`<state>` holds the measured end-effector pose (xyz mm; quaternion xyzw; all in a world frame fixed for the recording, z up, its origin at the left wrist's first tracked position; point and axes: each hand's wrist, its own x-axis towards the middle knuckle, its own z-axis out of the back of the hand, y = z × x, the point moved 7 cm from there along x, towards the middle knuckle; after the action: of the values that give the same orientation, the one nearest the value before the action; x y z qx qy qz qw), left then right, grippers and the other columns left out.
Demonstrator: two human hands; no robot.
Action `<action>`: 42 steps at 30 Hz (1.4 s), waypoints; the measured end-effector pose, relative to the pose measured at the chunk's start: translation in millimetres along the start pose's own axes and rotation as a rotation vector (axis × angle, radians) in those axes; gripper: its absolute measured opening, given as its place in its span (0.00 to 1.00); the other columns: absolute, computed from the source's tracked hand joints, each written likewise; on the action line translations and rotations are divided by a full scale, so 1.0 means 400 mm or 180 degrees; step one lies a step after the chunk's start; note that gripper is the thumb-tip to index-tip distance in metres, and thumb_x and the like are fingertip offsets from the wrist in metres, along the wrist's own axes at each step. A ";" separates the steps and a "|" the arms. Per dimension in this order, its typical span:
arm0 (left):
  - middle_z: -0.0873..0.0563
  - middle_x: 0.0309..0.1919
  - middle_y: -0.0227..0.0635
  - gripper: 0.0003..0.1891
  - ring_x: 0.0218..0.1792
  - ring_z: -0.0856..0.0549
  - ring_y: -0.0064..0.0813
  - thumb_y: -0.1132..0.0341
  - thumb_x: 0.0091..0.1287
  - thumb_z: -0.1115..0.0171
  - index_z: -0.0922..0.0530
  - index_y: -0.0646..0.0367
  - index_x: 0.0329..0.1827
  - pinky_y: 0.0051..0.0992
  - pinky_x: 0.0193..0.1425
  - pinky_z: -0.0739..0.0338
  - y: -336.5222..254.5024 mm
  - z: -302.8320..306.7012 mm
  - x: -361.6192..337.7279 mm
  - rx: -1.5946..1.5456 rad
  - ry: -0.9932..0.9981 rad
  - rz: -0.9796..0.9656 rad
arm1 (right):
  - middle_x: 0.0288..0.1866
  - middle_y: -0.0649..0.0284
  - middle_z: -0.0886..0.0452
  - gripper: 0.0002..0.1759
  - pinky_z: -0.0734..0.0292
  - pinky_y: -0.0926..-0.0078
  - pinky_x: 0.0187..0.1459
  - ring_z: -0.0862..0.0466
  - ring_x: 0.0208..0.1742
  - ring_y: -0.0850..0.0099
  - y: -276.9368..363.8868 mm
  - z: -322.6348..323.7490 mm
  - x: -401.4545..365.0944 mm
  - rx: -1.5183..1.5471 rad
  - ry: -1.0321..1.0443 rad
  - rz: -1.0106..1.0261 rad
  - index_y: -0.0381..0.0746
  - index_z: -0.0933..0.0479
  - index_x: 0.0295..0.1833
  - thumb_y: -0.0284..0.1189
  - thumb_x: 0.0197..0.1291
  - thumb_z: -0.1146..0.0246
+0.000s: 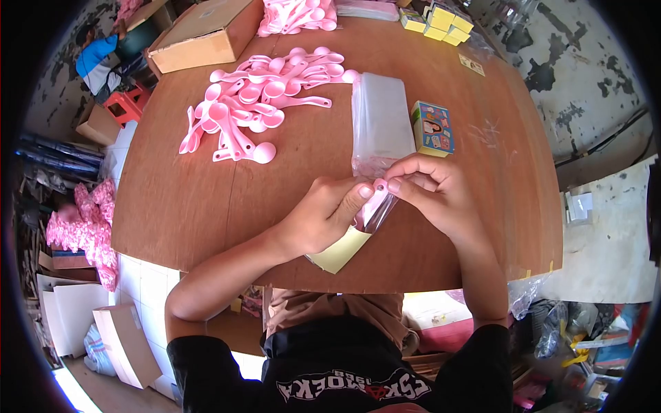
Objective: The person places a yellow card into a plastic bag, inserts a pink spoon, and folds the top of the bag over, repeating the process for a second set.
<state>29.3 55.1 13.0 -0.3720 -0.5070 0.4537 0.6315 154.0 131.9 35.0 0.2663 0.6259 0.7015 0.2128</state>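
My left hand (329, 210) is closed around a clear plastic bag (381, 213), its thumb near the bag's upper end. Inside the bag are a pink spoon's handle (372, 204) and, lower down, a pale yellow card (339, 252). At the upper end, my right hand (430, 189) pinches the bag by the handle tip with thumb and fingers. The spoon's bowl is hidden by my left hand. Just beyond my hands lies a stack of clear bags (383, 120), with a blue and yellow box of cards (433, 129) to its right.
Many pink spoons (265, 89) lie loose on the brown table (206, 206). At the back stand a cardboard box (203, 34), another spoon pile (297, 15) and small yellow boxes (441, 22). A person in blue (98, 58) is at the far left.
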 end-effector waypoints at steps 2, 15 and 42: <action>0.19 0.22 0.47 0.20 0.22 0.19 0.35 0.59 0.79 0.52 0.20 0.70 0.40 0.34 0.31 0.24 0.000 0.000 0.001 0.0020 -0.0011 -0.0031 | 0.41 0.61 0.16 0.07 0.19 0.82 0.47 0.16 0.45 0.78 0.016 0.006 -0.002 -0.0023 -0.0147 0.0182 0.30 0.21 0.46 0.22 0.65 0.35; 0.18 0.49 0.45 0.27 0.35 0.14 0.26 0.51 0.79 0.55 0.36 0.64 0.70 0.26 0.42 0.17 -0.012 0.007 0.000 -0.0334 0.0130 0.0230 | 0.43 0.63 0.16 0.12 0.23 0.82 0.47 0.18 0.44 0.81 0.469 0.229 -0.100 -0.2042 -0.2949 0.3571 0.33 0.24 0.51 0.16 0.62 0.37; 0.13 0.43 0.38 0.15 0.44 0.14 0.22 0.75 0.73 0.44 0.25 0.68 0.60 0.24 0.48 0.18 0.051 -0.013 0.016 -0.1354 0.0295 0.0688 | 0.36 0.65 0.20 0.05 0.20 0.81 0.32 0.18 0.38 0.82 -0.005 0.011 0.011 -0.0595 -0.0606 0.0519 0.34 0.25 0.42 0.20 0.63 0.35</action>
<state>30.7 67.5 -5.0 -0.5692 -0.5188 0.3840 0.5093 153.3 138.1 33.7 0.3606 0.5112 0.7432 0.2373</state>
